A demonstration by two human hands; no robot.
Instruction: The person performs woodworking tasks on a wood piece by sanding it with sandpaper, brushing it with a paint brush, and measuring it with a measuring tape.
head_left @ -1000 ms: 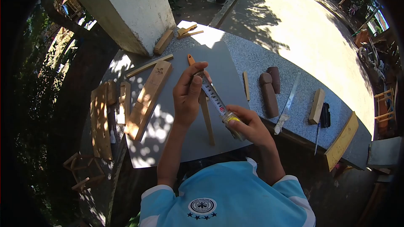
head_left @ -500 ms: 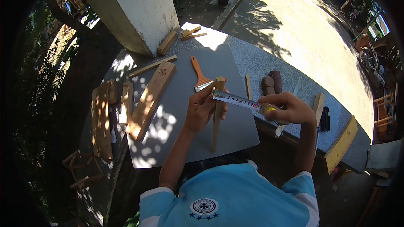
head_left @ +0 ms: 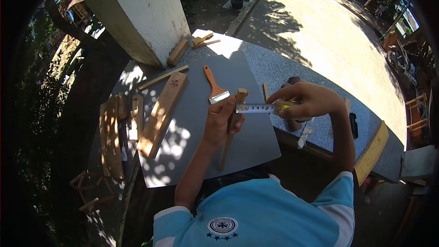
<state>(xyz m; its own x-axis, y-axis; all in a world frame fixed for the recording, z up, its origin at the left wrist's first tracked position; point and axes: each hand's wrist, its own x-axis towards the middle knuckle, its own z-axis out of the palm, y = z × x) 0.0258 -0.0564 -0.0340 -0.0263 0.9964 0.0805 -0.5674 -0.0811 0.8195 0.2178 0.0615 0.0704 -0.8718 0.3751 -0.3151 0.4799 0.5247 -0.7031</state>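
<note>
Reading the clock with twelve at the top of the view, we see our left grip [head_left: 222, 121] clenched around the upper part of a wooden stick [head_left: 227, 146]. Its top end pokes out above the fingers towards one o'clock, and its long lower end points to about six, over a grey board [head_left: 256, 144].

Our right grip [head_left: 315, 103], near three o'clock from the left, grasps the case of a tape measure [head_left: 262, 109]. The blade runs out level towards nine, its figures 3 to 7 readable, and ends at the stick beside our left thumb; we cannot tell whether it touches the wood.

Just above the left grip, between eleven and twelve, an orange-handled brush [head_left: 211, 81] lies on the board. At nine o'clock from that grip, a thick wooden block [head_left: 162, 114] also rests there, dappled with sunlight. The board lies on a speckled desk [head_left: 274, 61]. From the right grip, a black object [head_left: 353, 126] sits at four o'clock, and a curved yellowish plank [head_left: 371, 153] farther out, between four and five.
</note>
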